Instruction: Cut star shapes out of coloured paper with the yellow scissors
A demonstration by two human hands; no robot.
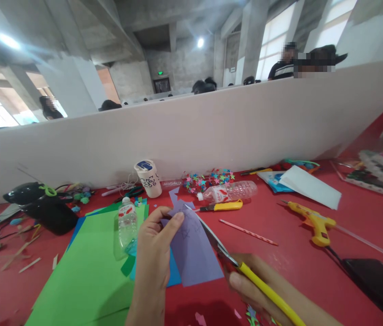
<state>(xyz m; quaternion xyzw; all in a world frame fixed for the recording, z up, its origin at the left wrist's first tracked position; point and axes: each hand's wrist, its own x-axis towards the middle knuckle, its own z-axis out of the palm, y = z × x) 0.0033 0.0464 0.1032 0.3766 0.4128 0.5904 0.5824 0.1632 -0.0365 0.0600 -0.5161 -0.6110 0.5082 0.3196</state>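
Observation:
Between thumb and fingers, my left hand [159, 237] pinches the upper left part of a purple sheet of paper [196, 258]. Star outlines are drawn on the sheet in dark lines. My right hand [254, 276] grips yellow-handled scissors [262, 285], their blades pointing up and left along the sheet's upper right edge. Whether the blades are cutting into the paper I cannot tell. Below the sheet lies a piece of blue paper [175, 271]. Small cut paper stars [252, 314] lie near the bottom edge, under my right forearm.
Green paper sheets [85, 258] spread at left, bearing a small plastic bottle [128, 224]. Behind the purple sheet are a yellow utility knife [227, 206], a lying bottle [228, 192] and a white cup [148, 179]. A pencil [247, 232] and yellow glue gun [312, 222] lie at right. A white partition [191, 136] stands behind.

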